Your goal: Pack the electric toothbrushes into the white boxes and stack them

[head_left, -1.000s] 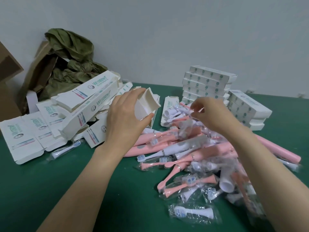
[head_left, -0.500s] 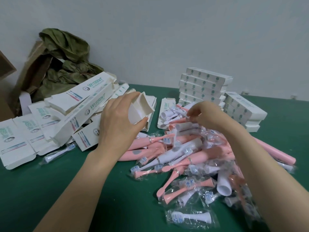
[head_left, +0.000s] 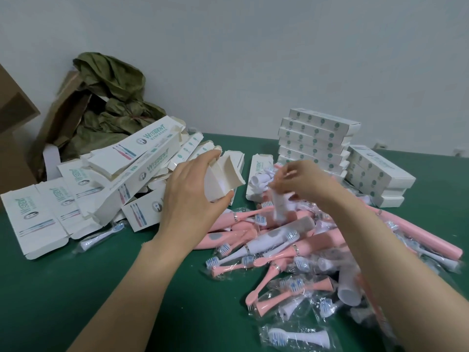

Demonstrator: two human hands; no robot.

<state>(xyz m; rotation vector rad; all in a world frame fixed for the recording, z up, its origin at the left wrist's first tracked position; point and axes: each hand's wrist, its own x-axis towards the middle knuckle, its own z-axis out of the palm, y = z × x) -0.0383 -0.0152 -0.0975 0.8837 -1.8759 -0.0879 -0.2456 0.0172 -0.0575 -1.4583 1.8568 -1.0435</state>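
my left hand (head_left: 195, 199) grips an open white box (head_left: 223, 177), its end flaps spread, above the green worktop (head_left: 76, 288). my right hand (head_left: 307, 181) pinches a blurred white piece (head_left: 280, 204) over the heap of pink and white toothbrushes (head_left: 276, 237). loose boxes (head_left: 121, 179) lie jumbled at left; closed boxes (head_left: 314, 141) stand stacked behind the heap.
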